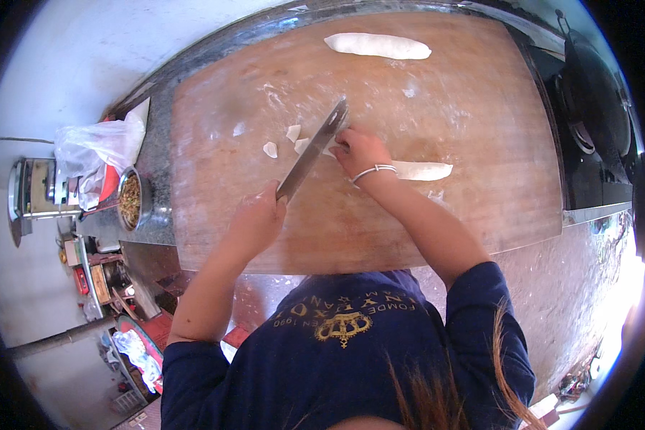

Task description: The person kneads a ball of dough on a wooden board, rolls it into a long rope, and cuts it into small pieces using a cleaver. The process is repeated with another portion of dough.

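Observation:
My left hand (258,217) grips the handle of a kitchen knife (314,150), its long blade slanting up and right over a floured wooden board (344,231). The blade crosses a dough roll (424,171) near its left end. My right hand (363,153), with a bangle at the wrist, has its fingers curled on the roll just right of the blade and hides part of it. Left of the blade lie two small cut dough pieces (270,149), apart from each other, and another bit shows close against the blade. The blade's edge is partly hidden.
Another dough roll (379,46) lies at the board's far side. A metal bowl of chopped filling (130,201) and a plastic bag (99,148) stand on the counter at left. A black wok (596,97) is at right.

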Demonstrator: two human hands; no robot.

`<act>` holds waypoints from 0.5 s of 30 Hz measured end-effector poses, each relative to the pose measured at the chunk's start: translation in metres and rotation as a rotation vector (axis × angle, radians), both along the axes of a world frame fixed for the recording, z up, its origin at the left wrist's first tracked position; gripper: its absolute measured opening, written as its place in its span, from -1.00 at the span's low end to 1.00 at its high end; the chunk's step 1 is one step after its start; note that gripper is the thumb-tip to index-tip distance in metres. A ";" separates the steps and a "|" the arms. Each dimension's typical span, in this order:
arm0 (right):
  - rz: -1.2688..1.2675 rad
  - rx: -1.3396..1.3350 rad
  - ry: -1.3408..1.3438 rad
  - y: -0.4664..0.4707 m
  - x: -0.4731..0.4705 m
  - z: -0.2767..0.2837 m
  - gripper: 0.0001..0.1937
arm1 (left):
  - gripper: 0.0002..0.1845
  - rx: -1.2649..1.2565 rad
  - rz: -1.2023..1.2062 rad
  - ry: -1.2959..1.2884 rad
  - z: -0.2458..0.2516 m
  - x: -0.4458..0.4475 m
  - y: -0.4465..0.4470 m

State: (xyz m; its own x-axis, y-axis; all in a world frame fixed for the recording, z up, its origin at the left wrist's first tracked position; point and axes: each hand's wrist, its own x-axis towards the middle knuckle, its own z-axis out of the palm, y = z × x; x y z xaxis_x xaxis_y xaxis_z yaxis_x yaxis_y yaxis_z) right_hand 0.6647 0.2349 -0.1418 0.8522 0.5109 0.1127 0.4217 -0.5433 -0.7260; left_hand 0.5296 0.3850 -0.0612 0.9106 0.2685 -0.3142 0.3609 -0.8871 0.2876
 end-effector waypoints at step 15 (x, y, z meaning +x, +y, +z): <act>0.103 0.284 -0.274 -0.001 -0.009 -0.014 -0.79 | -0.73 -0.210 0.173 -0.129 0.018 -0.020 0.024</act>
State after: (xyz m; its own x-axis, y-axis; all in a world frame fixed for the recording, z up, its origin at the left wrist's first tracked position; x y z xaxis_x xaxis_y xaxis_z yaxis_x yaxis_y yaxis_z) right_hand 0.6562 0.2338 -0.1555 0.7170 0.5082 0.4771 0.6620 -0.2822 -0.6944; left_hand 0.5094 0.4092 -0.0433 0.8929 0.3648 -0.2640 0.4502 -0.7319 0.5115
